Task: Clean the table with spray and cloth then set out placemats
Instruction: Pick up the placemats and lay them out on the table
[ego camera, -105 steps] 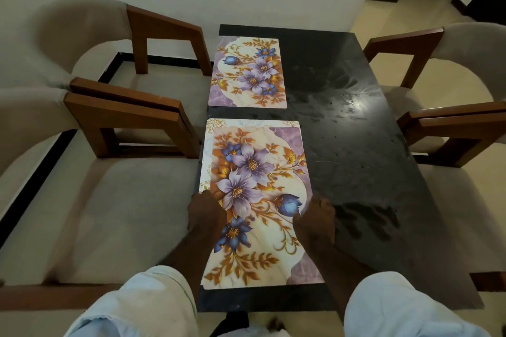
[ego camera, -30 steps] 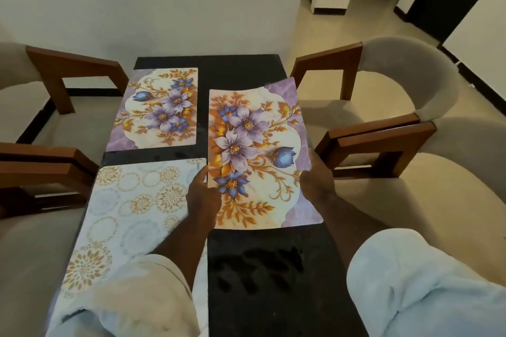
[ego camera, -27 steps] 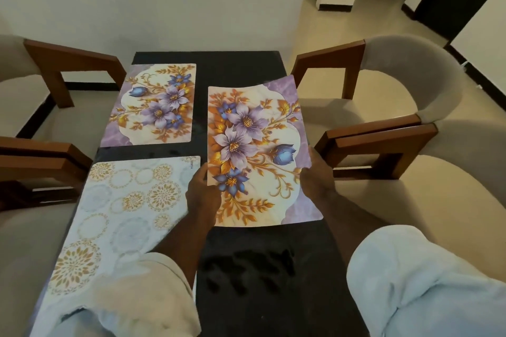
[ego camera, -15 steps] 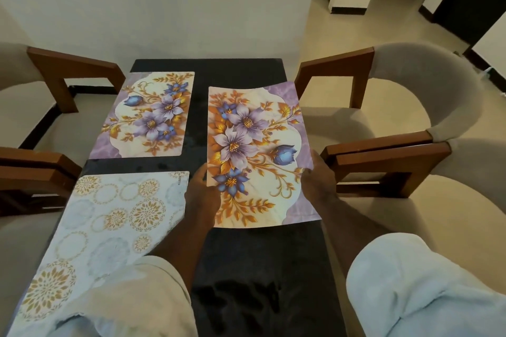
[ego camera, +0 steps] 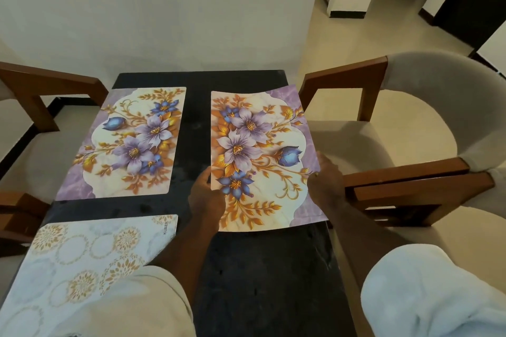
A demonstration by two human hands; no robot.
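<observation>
The table (ego camera: 262, 282) has a dark, glossy stone top with faint smears, and its far edge meets a plain cream wall (ego camera: 164, 8). Pale floor tiles (ego camera: 356, 35) run past the far-right corner toward dark doorways. Wood-framed chairs with beige padding stand at both long sides, a right chair (ego camera: 410, 123) and a left chair (ego camera: 41, 90).

The floral placemat (ego camera: 260, 156) is over the far-right part of the table, its right edge past the table's right edge and its far edge bowed. The left hand (ego camera: 206, 197) pinches its left edge, thumb on top and the fingers tucked beneath. The right hand (ego camera: 325, 183) grips its right edge, fingers curled under.

A matching placemat (ego camera: 128, 142) lies flat at the far-left corner. A pale placemat (ego camera: 82, 260) with gold circles lies along the near-left edge.

The left sleeve (ego camera: 137, 306) covers the pale placemat's near-right part, and the picture's edge cuts off its near end. The right sleeve (ego camera: 427, 295) hides the table's near-right corner. It cannot be told whether the floral placemat touches the table.
</observation>
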